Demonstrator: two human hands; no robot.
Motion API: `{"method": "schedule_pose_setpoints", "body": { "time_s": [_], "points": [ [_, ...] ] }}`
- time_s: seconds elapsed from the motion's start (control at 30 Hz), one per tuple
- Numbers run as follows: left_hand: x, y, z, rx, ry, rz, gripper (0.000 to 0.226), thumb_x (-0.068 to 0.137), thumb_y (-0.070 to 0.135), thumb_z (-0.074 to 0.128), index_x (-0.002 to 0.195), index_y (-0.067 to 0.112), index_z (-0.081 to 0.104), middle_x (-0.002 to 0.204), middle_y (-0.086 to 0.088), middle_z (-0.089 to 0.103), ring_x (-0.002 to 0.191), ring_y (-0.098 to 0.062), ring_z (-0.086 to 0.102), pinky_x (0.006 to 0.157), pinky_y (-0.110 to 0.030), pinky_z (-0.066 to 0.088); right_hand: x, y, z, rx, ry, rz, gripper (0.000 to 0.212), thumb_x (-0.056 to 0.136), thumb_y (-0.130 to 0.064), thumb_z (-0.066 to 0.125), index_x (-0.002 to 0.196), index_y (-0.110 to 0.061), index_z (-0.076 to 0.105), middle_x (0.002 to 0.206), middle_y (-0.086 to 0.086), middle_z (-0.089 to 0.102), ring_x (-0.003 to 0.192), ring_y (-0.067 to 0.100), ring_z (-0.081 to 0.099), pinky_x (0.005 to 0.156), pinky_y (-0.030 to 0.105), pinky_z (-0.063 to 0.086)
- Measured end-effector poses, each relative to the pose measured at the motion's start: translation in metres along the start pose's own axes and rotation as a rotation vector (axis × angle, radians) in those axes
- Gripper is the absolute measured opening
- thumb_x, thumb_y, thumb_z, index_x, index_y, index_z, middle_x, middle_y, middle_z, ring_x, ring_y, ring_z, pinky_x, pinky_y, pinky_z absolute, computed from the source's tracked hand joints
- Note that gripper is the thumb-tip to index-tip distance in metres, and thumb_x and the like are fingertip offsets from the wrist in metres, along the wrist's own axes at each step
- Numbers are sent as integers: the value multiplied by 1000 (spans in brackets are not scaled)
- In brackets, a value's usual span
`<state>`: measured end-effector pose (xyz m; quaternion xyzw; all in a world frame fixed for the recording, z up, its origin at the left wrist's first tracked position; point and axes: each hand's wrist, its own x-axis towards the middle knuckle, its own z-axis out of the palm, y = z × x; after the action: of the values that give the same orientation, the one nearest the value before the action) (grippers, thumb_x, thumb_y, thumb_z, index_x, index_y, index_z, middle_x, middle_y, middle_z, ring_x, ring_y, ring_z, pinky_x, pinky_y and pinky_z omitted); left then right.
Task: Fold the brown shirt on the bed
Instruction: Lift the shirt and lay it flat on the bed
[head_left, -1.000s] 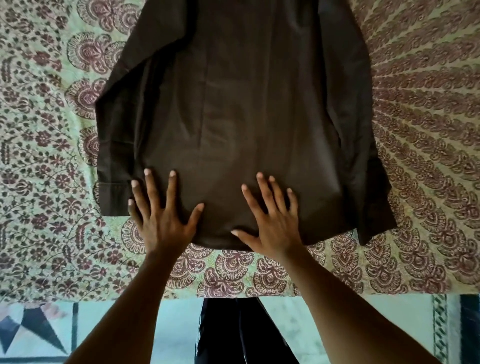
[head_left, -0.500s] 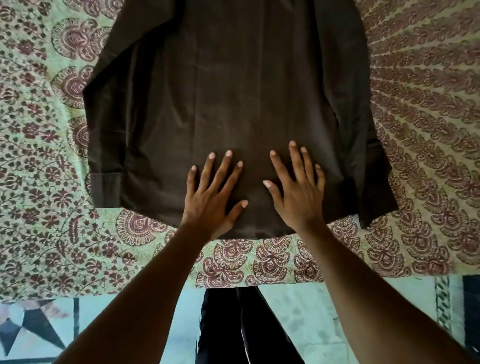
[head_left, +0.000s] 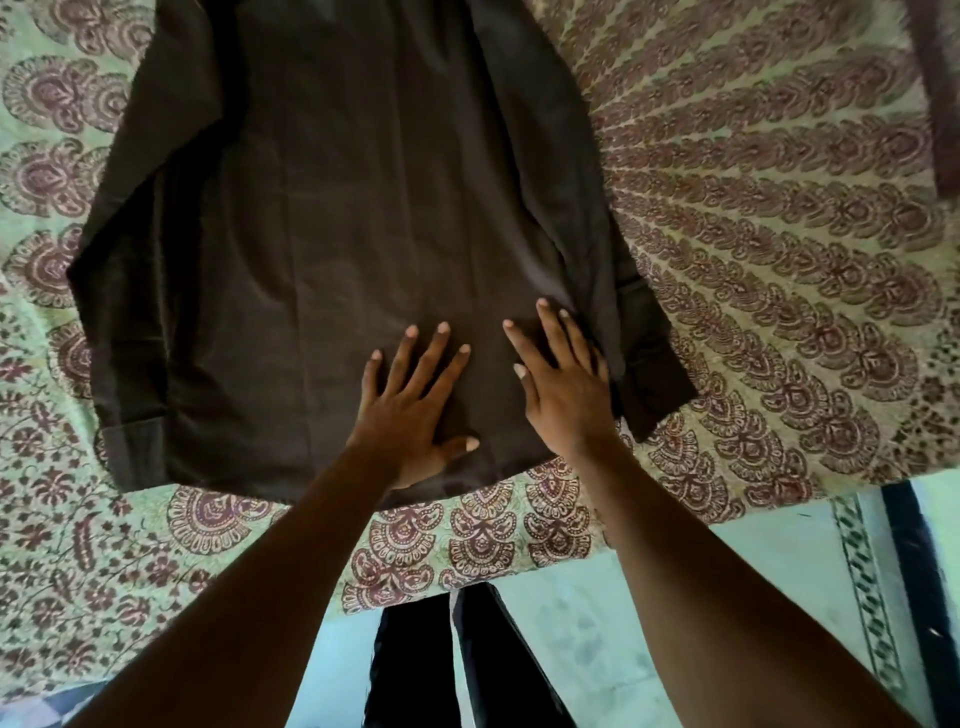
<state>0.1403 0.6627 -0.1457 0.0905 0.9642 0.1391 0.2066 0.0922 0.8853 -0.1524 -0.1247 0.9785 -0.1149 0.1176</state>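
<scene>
Brown shirt (head_left: 332, 249) laid flat on the patterned bed (head_left: 779, 260), sleeves tucked in. Left hand (head_left: 410, 410) and right hand (head_left: 563, 389) pressed near hem, grip wide, fingers spread, nothing held

Patterned green-and-maroon bedspread (head_left: 779, 260), pale tiled floor (head_left: 701, 571), dark trouser legs (head_left: 415, 665)

brown shirt (head_left: 332, 249) | I see it flat on bed sheet (head_left: 779, 260), unfolded | sleeves alongside body (cuffs twd near hem) | few creases
</scene>
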Motion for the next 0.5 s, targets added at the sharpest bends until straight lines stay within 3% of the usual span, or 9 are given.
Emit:
{"method": "schedule_pose_setpoints", "body": {
  "time_s": [0.1, 0.23, 0.3, 0.37, 0.5],
  "points": [
    [-6, 5, -1, -44, -75, -80, 134, 58, 88, 67, 160, 44, -6, 169, 12, -23, 157, -24, -20, 122, -63, 2, -12, 19, -9, 99, 10, 12, 53, 107, -30, 47, 159, -30, 35, 173, 5, 13, 158, 27, 16, 121, 46, 35],
    [-9, 17, -10, -101, -127, -152, 134, 58, 80, 75, 159, 47, -6, 167, 15, -28, 155, -22, -25, 122, -62, -1, -23, 23, -24, 185, -149, 28, 60, 102, -24, 57, 158, -25, 38, 173, 5, 5, 159, 28, 10, 121, 43, 33],
    [-7, 23, -17, -148, -100, -185, 126, 65, 72, 76, 161, 44, 0, 168, 14, -23, 157, -23, -19, 124, -63, 6, -20, 19, -35, 226, -189, 76, 56, 100, -24, 59, 154, -22, 45, 171, 6, 14, 157, 31, 19, 118, 48, 41],
    [-2, 26, -24, -130, -48, -179, 120, 71, 65, 76, 162, 39, 2, 169, 13, -21, 158, -24, -15, 123, -62, 11, -15, 17, -42, 219, -118, 42, 53, 98, -20, 62, 149, -16, 51, 166, 12, 28, 150, 35, 32, 114, 48, 45],
    [17, 27, -33, -76, -107, -91, 132, 63, 71, 76, 161, 41, -7, 167, 13, -27, 154, -24, -27, 122, -60, -2, 0, 23, -38, 126, -122, -38, 50, 91, -16, 67, 141, -11, 59, 159, 18, 40, 146, 39, 38, 111, 51, 47]
  ]
}}
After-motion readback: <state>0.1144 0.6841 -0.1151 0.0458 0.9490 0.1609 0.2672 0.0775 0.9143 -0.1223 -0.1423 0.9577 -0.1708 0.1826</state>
